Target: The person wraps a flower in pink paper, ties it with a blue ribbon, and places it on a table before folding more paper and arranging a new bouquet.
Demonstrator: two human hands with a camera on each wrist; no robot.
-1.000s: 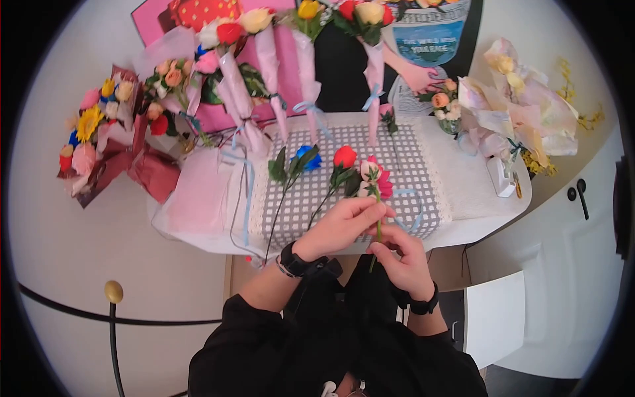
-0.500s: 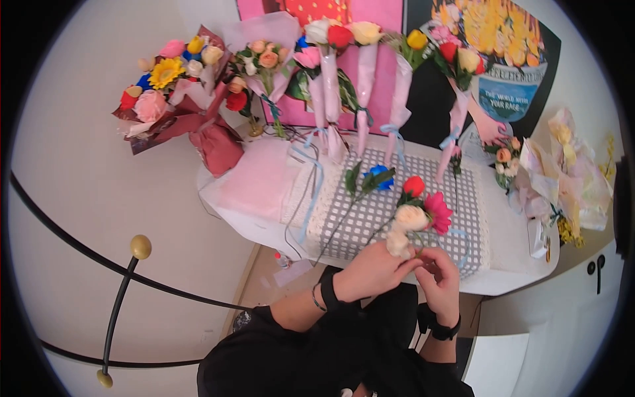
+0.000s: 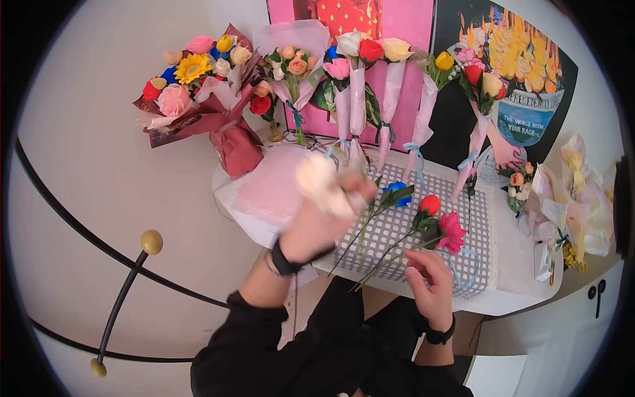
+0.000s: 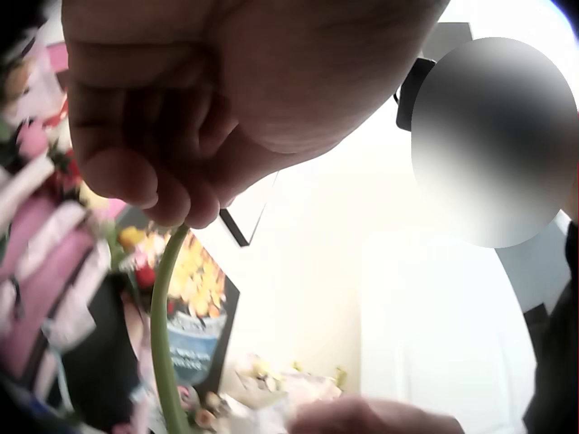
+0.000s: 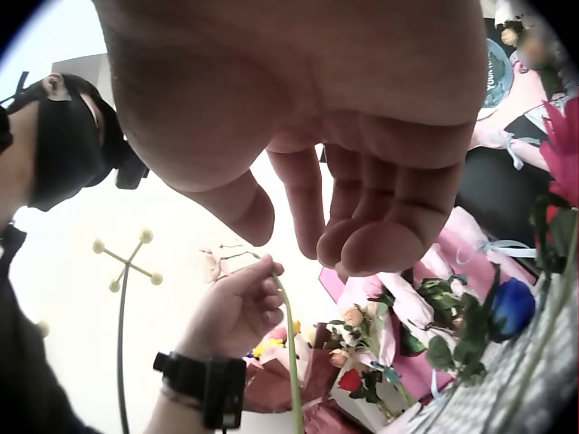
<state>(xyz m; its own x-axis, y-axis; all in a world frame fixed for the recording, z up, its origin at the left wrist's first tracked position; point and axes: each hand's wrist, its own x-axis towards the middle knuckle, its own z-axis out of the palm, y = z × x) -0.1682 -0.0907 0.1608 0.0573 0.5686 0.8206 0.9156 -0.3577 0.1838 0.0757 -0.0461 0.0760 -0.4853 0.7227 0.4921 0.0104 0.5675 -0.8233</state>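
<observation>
My left hand [image 3: 324, 221], blurred in the head view, grips the cream flowers [image 3: 317, 178] over the left part of the table. In the left wrist view its curled fingers [image 4: 136, 185] pinch a green stem [image 4: 165, 344], which hangs down below them. My right hand [image 3: 431, 288] is at the table's front edge, fingers loosely bent and holding nothing. Just beyond it a magenta flower [image 3: 452, 231] and a red flower [image 3: 430, 204] lie on the checked cloth [image 3: 479, 218]. A blue flower [image 3: 400, 193] with dark leaves lies farther left.
Pink-wrapped single flowers [image 3: 390, 99] stand along the back against the posters. A dark red bouquet [image 3: 235, 142] is at the back left, with pale pink sheets [image 3: 264, 192] in front of it. At the right are a pale wrapped bouquet [image 3: 589, 192] and a small white box [image 3: 544, 261].
The hands have parted: my left hand has moved left and up with the cream flowers, while my right hand stays near the cloth, having let go. The head view has turned left.
</observation>
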